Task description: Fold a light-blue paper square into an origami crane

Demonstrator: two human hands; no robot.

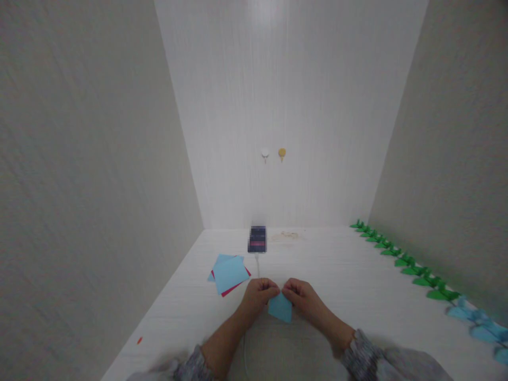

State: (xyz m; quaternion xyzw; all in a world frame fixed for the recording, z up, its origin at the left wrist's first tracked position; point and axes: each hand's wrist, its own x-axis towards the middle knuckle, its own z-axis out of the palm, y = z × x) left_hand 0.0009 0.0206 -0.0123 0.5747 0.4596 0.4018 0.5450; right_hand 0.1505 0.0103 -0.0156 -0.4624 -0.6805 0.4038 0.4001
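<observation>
A small piece of light blue paper (280,309) is held up between my two hands, over the near middle of the white table. My left hand (260,293) pinches its upper left edge, thumb and fingers closed. On the upper right edge, my right hand (298,294) grips it the same way, and the fingertips of both hands nearly meet at the top. The paper looks folded, though its layers are too small to make out. Left of my left hand lies a loose stack of light blue sheets (230,273) with red paper (232,290) showing beneath.
A phone (257,239) stands near the back wall, its white cable (257,265) running toward me. Along the right wall lies a row of folded green leaf shapes (405,261), then blue ones (478,323). A small orange object (139,340) lies at left. Two hooks (281,152) hang on the wall.
</observation>
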